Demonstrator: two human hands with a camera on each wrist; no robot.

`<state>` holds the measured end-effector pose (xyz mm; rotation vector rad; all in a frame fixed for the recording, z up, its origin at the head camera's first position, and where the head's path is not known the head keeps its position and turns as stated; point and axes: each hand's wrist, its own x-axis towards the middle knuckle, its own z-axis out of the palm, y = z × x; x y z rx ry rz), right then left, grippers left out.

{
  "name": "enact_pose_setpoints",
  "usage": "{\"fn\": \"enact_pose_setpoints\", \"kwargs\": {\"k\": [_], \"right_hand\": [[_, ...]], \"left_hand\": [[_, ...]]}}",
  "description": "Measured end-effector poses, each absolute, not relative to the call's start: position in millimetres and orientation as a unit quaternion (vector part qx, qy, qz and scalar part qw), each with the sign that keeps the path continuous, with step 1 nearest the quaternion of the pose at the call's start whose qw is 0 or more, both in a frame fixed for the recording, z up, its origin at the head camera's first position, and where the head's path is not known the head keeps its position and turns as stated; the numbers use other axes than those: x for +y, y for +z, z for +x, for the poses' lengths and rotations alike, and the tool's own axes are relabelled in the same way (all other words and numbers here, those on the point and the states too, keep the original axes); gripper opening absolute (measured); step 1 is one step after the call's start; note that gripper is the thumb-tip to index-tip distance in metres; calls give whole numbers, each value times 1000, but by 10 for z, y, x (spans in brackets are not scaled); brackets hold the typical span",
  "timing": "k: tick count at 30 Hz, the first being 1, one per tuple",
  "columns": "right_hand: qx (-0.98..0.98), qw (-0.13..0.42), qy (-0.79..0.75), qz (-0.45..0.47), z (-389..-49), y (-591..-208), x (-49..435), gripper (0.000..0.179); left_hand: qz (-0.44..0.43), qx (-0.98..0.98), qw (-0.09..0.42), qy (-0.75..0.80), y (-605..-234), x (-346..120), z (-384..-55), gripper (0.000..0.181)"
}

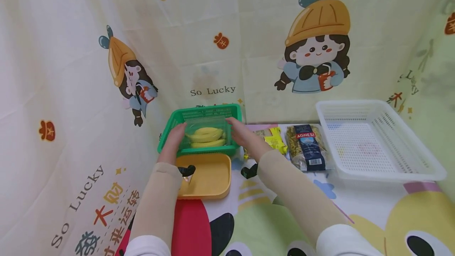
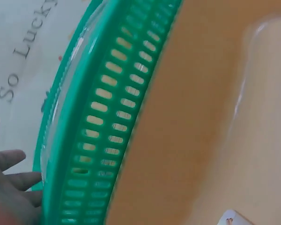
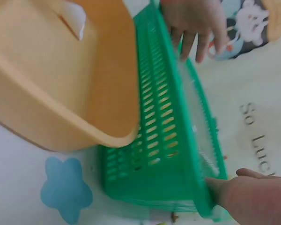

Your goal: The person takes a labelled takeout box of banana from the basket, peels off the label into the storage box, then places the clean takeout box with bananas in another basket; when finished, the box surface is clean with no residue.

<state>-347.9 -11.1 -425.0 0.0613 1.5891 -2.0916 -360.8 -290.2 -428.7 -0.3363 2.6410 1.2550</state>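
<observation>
A green slotted basket (image 1: 170,129) stands at the back of the table against the cloth wall. Inside it sits a clear plastic box (image 1: 206,123) holding yellow bananas (image 1: 206,136). My left hand (image 1: 176,135) grips the box's left end, its fingers (image 2: 11,180) lying along the basket rim (image 2: 98,122). At the box's right end my right hand (image 1: 237,129) grips it at the basket's corner (image 3: 203,197). In the right wrist view the left hand (image 3: 196,21) reaches down into the basket's far end.
A yellow tray (image 1: 213,177) lies just in front of the basket, touching it. To the right lie a yellow snack pack (image 1: 276,139), a bag of pasta (image 1: 308,147) and a white basket (image 1: 412,161). Printed cloth walls close in the left, back and right.
</observation>
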Motion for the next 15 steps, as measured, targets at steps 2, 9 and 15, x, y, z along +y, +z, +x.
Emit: {"fn": "enact_pose_setpoints", "kwargs": {"k": [2, 9, 15], "right_hand": [[581, 239, -778, 0, -3422, -4216, -1, 64], [646, 188, -738, -58, -3221, -4088, 538, 55], [818, 122, -554, -98, -2914, -4015, 1051, 57]], "left_hand": [[-103, 907, 71, 403, -4259, -2876, -3569, 74], [-3, 953, -19, 301, -4109, -2601, -3400, 63], [90, 973, -52, 206, -3961, -2243, -3045, 63]]}}
